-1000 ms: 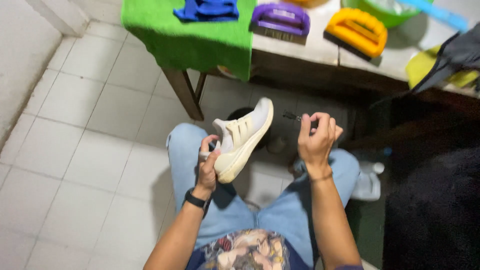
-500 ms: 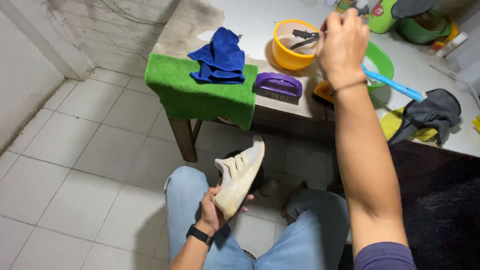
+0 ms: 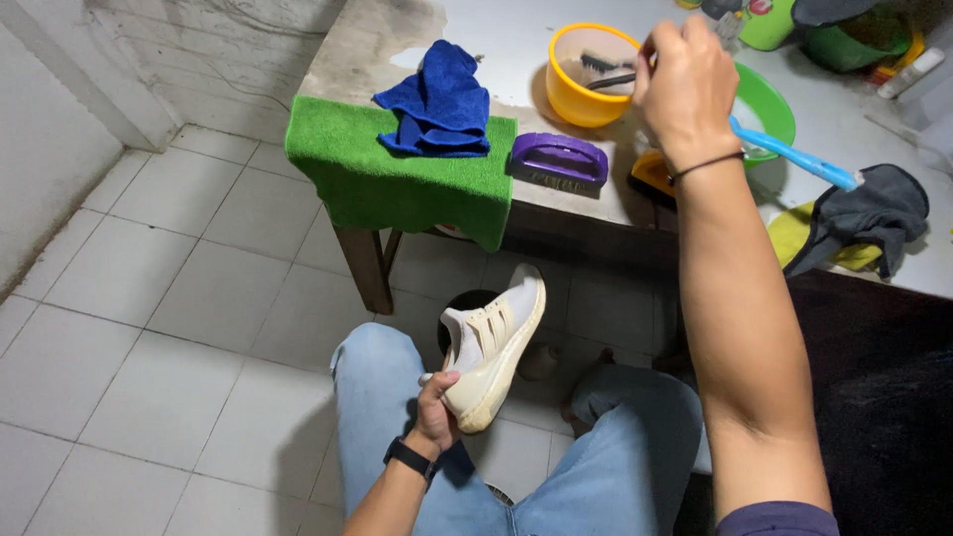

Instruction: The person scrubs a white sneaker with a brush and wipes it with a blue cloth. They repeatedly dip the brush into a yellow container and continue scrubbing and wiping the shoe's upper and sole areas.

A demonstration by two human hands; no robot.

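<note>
Left hand (image 3: 438, 409) fingers clamp the cream low-top sneaker (image 3: 491, 344); right hand (image 3: 687, 81) fingers pinch a dark brush (image 3: 610, 81) over the yellow plastic tub (image 3: 586, 74). Drips could soak the jeans.

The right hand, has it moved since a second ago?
Yes. The right hand has gone from beside the cream shoe over the lap up to the table, where it holds a small brush in the yellow bowl.
</note>
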